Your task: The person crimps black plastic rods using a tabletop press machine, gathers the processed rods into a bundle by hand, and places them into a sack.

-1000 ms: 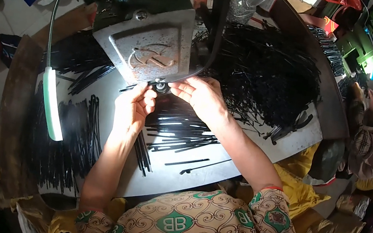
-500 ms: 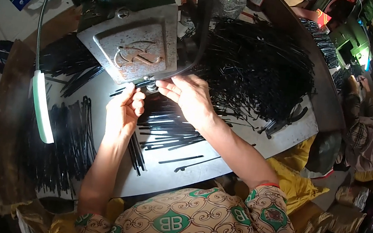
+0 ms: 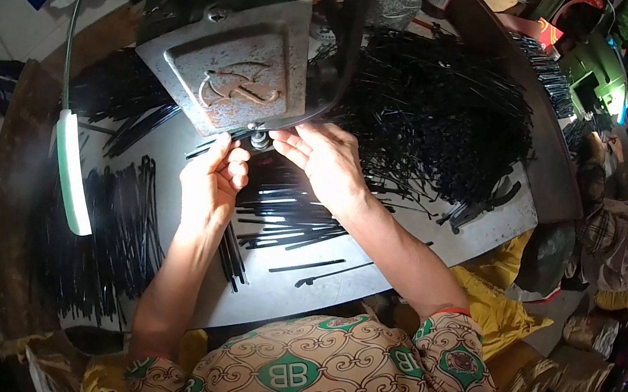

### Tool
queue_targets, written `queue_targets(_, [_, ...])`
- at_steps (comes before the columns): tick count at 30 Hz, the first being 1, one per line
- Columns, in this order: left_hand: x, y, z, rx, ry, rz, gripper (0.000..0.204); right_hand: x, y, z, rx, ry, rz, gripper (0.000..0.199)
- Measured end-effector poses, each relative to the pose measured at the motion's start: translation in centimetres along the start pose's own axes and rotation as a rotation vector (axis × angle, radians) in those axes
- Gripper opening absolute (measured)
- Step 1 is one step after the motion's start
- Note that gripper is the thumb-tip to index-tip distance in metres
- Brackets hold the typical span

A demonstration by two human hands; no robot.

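Left hand [image 3: 211, 186]: fingers pinch a black strip [image 3: 197, 153] at the lower edge of the machine head [image 3: 224, 88]. Right hand [image 3: 325, 169]: fingers curved close by, grip unclear. Piece apparently unfinished; dark heap [image 3: 444, 122] beyond, done share indeterminable.

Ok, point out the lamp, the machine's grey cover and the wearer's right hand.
Lamp [image 3: 73, 172], head view: middle of its pale bar.
Grey cover [image 3: 224, 65], head view: its raised panel.
Right hand [image 3: 327, 161], head view: middle of the hand.

The strips [image 3: 112, 223] are black — the shirt [image 3: 336, 355] tan, chain-patterned
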State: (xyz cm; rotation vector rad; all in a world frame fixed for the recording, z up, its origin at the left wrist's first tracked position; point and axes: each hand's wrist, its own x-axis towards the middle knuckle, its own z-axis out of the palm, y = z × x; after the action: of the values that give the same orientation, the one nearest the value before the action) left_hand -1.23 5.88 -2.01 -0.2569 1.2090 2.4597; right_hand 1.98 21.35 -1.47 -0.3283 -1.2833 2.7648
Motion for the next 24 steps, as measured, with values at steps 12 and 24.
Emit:
queue_targets(12, [-0.4, -0.2, 0.2, 0.049, 0.032, 0.004, 0.02, -0.3, 0.6, 0.5, -0.009, 0.04, -0.056, 0.017])
queue_targets(24, [-0.1, 0.0, 0.3, 0.084, 0.083, 0.036, 0.02, 0.5, 0.4, -0.7, -0.054, -0.055, 0.057, 0.019])
